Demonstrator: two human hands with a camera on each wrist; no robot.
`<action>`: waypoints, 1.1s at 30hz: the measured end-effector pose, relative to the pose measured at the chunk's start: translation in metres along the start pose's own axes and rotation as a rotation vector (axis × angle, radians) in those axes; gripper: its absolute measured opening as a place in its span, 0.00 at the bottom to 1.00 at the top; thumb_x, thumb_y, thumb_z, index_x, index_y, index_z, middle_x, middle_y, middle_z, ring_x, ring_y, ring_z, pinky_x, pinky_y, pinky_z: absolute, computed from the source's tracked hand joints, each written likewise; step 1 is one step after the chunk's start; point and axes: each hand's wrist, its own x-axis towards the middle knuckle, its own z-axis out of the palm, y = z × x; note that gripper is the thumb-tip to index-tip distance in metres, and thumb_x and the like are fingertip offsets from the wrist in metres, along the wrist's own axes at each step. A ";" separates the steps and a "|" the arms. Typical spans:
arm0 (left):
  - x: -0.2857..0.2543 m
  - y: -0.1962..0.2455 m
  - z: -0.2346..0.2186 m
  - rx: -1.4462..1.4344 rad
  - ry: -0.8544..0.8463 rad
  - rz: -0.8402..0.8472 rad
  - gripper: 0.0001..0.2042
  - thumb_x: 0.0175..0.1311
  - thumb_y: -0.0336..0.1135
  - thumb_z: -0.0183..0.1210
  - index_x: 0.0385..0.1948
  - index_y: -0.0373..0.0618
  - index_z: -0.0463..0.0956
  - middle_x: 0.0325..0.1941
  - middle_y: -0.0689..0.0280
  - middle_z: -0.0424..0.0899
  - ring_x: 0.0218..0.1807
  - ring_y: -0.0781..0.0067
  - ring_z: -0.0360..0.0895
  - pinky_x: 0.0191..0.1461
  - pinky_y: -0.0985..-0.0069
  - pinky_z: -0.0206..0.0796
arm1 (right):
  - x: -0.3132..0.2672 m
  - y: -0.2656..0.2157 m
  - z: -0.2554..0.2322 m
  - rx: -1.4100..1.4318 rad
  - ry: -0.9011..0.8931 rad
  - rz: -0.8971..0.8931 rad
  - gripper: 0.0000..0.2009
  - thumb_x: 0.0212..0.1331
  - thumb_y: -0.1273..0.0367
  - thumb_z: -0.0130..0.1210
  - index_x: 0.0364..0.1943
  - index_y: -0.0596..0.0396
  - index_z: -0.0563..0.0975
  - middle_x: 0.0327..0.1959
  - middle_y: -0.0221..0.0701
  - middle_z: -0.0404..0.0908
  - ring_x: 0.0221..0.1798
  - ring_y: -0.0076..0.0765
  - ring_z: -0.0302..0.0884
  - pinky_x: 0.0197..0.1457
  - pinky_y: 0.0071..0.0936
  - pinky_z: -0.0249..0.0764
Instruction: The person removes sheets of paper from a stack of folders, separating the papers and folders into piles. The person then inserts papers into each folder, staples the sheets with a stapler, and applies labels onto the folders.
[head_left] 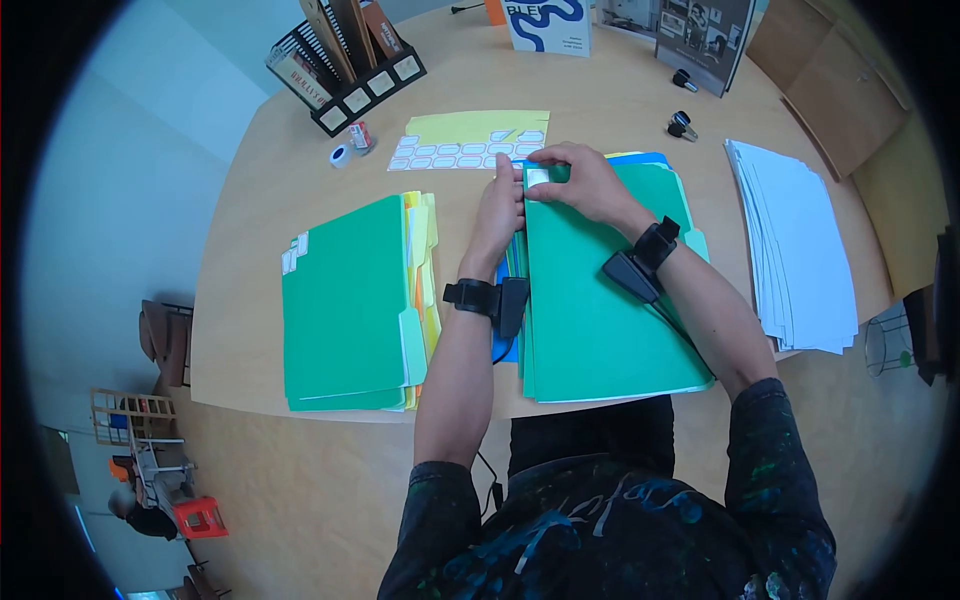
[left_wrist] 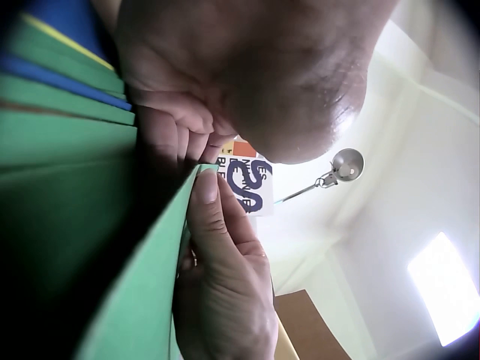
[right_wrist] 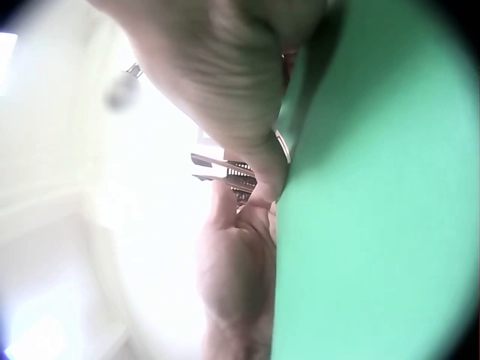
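A stack of green folders [head_left: 610, 300] lies before the person, with blue and yellow edges among it. A white label [head_left: 538, 178] is at the top folder's upper left corner. My right hand [head_left: 590, 185] pinches that folder's left edge beside the label; in the left wrist view the thumb of the right hand [left_wrist: 229, 270] lies on the green edge. My left hand [head_left: 497, 212] stands on its side along the stack's left edge, thumb up, its fingers touching the edges. The left wrist view shows the left hand [left_wrist: 240, 75] close to several folder edges [left_wrist: 67, 105].
Another green folder stack [head_left: 345, 300] with labelled tabs lies left. Behind are a label sheet [head_left: 460, 156], a tape roll [head_left: 340, 156], a black file holder [head_left: 368, 92] and upright books [head_left: 548, 25]. White papers [head_left: 795, 250] lie right, near two small black objects [head_left: 682, 126].
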 end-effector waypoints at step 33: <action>-0.052 0.121 -0.032 0.001 0.522 0.551 0.16 0.70 0.43 0.62 0.46 0.38 0.78 0.43 0.65 0.82 0.41 0.74 0.78 0.45 0.72 0.71 | -0.064 0.084 -0.110 0.502 0.354 0.595 0.22 0.74 0.54 0.50 0.52 0.62 0.79 0.43 0.30 0.82 0.46 0.24 0.75 0.54 0.27 0.73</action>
